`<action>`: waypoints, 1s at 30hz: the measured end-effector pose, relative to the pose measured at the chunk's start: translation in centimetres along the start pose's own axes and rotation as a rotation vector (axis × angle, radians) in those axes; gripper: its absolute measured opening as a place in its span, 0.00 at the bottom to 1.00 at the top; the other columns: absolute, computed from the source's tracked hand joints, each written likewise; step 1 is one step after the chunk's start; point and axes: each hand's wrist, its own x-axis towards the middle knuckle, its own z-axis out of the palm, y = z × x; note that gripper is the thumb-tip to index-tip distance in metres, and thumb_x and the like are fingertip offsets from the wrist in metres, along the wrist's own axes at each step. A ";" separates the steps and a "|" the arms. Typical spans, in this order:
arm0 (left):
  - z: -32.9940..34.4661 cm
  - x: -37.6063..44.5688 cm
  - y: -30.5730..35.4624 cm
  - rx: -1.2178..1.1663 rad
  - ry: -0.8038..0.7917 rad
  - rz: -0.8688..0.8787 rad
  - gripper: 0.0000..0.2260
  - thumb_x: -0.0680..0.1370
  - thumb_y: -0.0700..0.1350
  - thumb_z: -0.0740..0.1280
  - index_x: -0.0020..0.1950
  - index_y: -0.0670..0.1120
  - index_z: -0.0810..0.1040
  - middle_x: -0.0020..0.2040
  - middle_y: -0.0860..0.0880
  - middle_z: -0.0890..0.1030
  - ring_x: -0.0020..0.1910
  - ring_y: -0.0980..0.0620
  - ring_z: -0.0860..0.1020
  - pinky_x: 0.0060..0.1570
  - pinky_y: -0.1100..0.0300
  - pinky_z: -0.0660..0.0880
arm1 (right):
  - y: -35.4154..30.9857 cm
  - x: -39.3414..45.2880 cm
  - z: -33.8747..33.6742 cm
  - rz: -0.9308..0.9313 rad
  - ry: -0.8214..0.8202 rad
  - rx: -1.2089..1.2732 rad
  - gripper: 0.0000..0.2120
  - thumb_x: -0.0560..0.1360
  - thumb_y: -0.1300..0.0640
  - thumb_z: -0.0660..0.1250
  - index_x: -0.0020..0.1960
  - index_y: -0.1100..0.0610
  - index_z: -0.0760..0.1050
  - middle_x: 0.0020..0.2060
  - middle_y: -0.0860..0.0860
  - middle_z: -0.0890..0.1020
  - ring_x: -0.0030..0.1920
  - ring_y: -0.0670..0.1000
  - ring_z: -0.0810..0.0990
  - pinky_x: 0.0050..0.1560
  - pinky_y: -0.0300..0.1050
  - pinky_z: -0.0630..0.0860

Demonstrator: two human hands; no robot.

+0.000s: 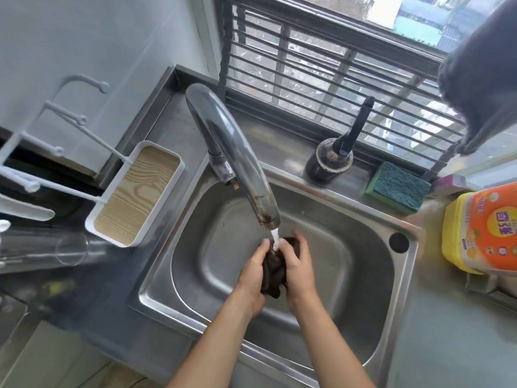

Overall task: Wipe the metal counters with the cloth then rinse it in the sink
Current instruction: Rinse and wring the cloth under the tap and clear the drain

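Observation:
A dark brown cloth (275, 271) is bunched up between both hands over the steel sink (349, 247). My left hand (251, 275) grips its left side and my right hand (298, 268) grips its right side. Water runs from the chrome faucet (237, 155) straight onto the top of the cloth between my thumbs. The lower end of the cloth hangs below my palms. The metal counter (447, 331) surrounds the sink.
A white rack with a wood-pattern tray (137, 191) stands left of the sink beside a clear glass (56, 252). Behind the sink are a dark bottle (330, 161) and a green sponge (397, 189). A yellow-orange detergent tub (481, 233) sits at right. A grey cloth (484, 79) hangs at upper right.

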 end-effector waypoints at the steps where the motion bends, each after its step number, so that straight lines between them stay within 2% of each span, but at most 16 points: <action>1: 0.0 -0.3 0.1 0.025 0.016 0.022 0.15 0.83 0.50 0.61 0.51 0.43 0.84 0.40 0.45 0.86 0.31 0.52 0.83 0.25 0.66 0.74 | 0.1 0.3 -0.2 -0.010 0.028 -0.085 0.16 0.72 0.51 0.74 0.58 0.51 0.81 0.50 0.52 0.86 0.53 0.54 0.84 0.58 0.51 0.79; 4: -1.3 0.4 -0.3 0.154 0.195 0.088 0.10 0.79 0.46 0.69 0.54 0.41 0.83 0.49 0.41 0.86 0.41 0.48 0.83 0.39 0.61 0.79 | -0.5 1.2 -1.0 -0.075 0.335 -0.410 0.08 0.72 0.56 0.73 0.50 0.56 0.80 0.41 0.52 0.84 0.48 0.59 0.83 0.51 0.47 0.76; 6: -1.6 0.6 -0.4 0.136 0.292 0.086 0.10 0.78 0.48 0.70 0.51 0.41 0.83 0.44 0.42 0.86 0.37 0.49 0.82 0.33 0.63 0.75 | -1.4 0.4 -0.7 -0.134 0.457 -0.415 0.06 0.73 0.61 0.70 0.50 0.57 0.78 0.40 0.53 0.82 0.47 0.60 0.81 0.49 0.46 0.72; 8: -1.6 0.8 0.1 0.014 0.351 0.035 0.16 0.80 0.54 0.65 0.47 0.41 0.81 0.37 0.43 0.83 0.30 0.48 0.78 0.27 0.63 0.69 | -1.2 -1.2 0.5 -0.291 0.385 -0.445 0.09 0.72 0.61 0.67 0.52 0.55 0.79 0.43 0.52 0.82 0.48 0.57 0.80 0.51 0.43 0.71; 9: -1.4 0.4 0.6 -0.043 0.348 0.002 0.19 0.82 0.55 0.61 0.45 0.41 0.79 0.37 0.43 0.81 0.31 0.47 0.76 0.29 0.61 0.69 | -0.5 -2.1 1.2 -0.341 0.276 -0.491 0.11 0.72 0.60 0.65 0.54 0.55 0.79 0.47 0.51 0.82 0.51 0.55 0.80 0.54 0.41 0.70; 11: -1.6 0.6 1.0 -0.058 0.308 -0.025 0.16 0.83 0.53 0.57 0.44 0.44 0.76 0.42 0.44 0.79 0.41 0.47 0.76 0.43 0.58 0.71 | 1.2 -3.3 2.7 -0.280 0.005 -0.574 0.15 0.77 0.57 0.62 0.62 0.57 0.78 0.59 0.51 0.79 0.63 0.53 0.76 0.64 0.39 0.66; 12: -1.3 0.6 0.9 0.031 0.250 -0.050 0.11 0.81 0.50 0.62 0.45 0.45 0.76 0.45 0.44 0.80 0.47 0.47 0.75 0.51 0.58 0.70 | 1.9 -3.4 3.1 -0.229 -0.060 -0.611 0.17 0.80 0.53 0.59 0.65 0.57 0.77 0.63 0.52 0.76 0.67 0.54 0.73 0.69 0.43 0.64; 14: -0.2 -0.6 1.0 0.144 0.213 -0.001 0.07 0.76 0.46 0.71 0.48 0.43 0.79 0.46 0.42 0.81 0.51 0.47 0.76 0.59 0.58 0.69 | 1.7 -2.6 3.3 -0.253 0.063 -0.599 0.19 0.79 0.48 0.57 0.60 0.58 0.78 0.59 0.56 0.77 0.64 0.59 0.74 0.66 0.50 0.65; 15: -0.2 -0.4 0.5 0.176 0.191 0.037 0.09 0.78 0.48 0.69 0.49 0.42 0.81 0.47 0.42 0.82 0.50 0.47 0.78 0.57 0.57 0.72 | 1.1 -1.8 3.2 -0.247 0.156 -0.563 0.16 0.80 0.49 0.59 0.55 0.60 0.78 0.54 0.59 0.80 0.60 0.62 0.76 0.61 0.51 0.67; 17: 0.2 0.4 -0.3 0.064 0.164 0.037 0.17 0.82 0.55 0.61 0.49 0.43 0.82 0.46 0.45 0.85 0.46 0.48 0.82 0.42 0.59 0.78 | 0.0 0.4 2.8 -0.069 0.233 -0.525 0.15 0.82 0.51 0.62 0.51 0.62 0.80 0.51 0.63 0.83 0.56 0.65 0.79 0.53 0.50 0.70; 19: 0.7 -0.4 0.3 0.197 0.177 0.058 0.18 0.82 0.55 0.61 0.42 0.45 0.81 0.33 0.49 0.82 0.32 0.50 0.79 0.25 0.66 0.69 | -0.8 2.6 2.3 0.166 0.252 -0.459 0.18 0.80 0.48 0.64 0.50 0.63 0.83 0.52 0.64 0.85 0.55 0.65 0.81 0.54 0.50 0.74; 20: 0.5 -0.4 0.5 0.228 0.181 0.044 0.18 0.82 0.54 0.61 0.39 0.46 0.79 0.28 0.50 0.79 0.26 0.51 0.75 0.23 0.69 0.63 | -0.8 3.6 1.9 0.265 0.241 -0.384 0.20 0.78 0.47 0.63 0.49 0.63 0.83 0.51 0.64 0.85 0.54 0.64 0.83 0.56 0.51 0.78; 23: -0.8 0.3 1.3 0.142 0.258 0.052 0.16 0.80 0.52 0.60 0.39 0.46 0.79 0.29 0.47 0.77 0.23 0.49 0.71 0.23 0.68 0.60 | -0.9 4.2 1.6 0.361 0.190 -0.114 0.18 0.78 0.53 0.58 0.41 0.61 0.82 0.43 0.60 0.86 0.46 0.61 0.84 0.56 0.59 0.82; 26: -1.0 0.3 1.9 0.063 0.298 0.035 0.15 0.80 0.49 0.58 0.38 0.45 0.77 0.34 0.45 0.77 0.28 0.48 0.75 0.25 0.63 0.66 | 1.2 1.5 3.5 0.130 0.042 -0.330 0.16 0.76 0.51 0.58 0.41 0.58 0.80 0.41 0.56 0.84 0.47 0.58 0.82 0.56 0.58 0.80; 28: -0.6 0.2 1.4 0.017 0.256 -0.009 0.18 0.83 0.51 0.56 0.44 0.42 0.81 0.41 0.43 0.81 0.41 0.46 0.80 0.41 0.57 0.76 | 2.4 -0.1 4.3 -0.021 -0.010 -0.531 0.18 0.77 0.47 0.58 0.48 0.58 0.81 0.48 0.58 0.84 0.53 0.59 0.80 0.58 0.54 0.75; 30: -0.4 -0.1 0.0 0.074 0.259 -0.059 0.20 0.83 0.55 0.58 0.48 0.42 0.83 0.44 0.42 0.84 0.45 0.45 0.81 0.46 0.55 0.76 | 2.3 1.3 3.4 0.068 0.081 -0.567 0.22 0.81 0.43 0.58 0.53 0.59 0.81 0.53 0.61 0.84 0.56 0.62 0.80 0.55 0.50 0.73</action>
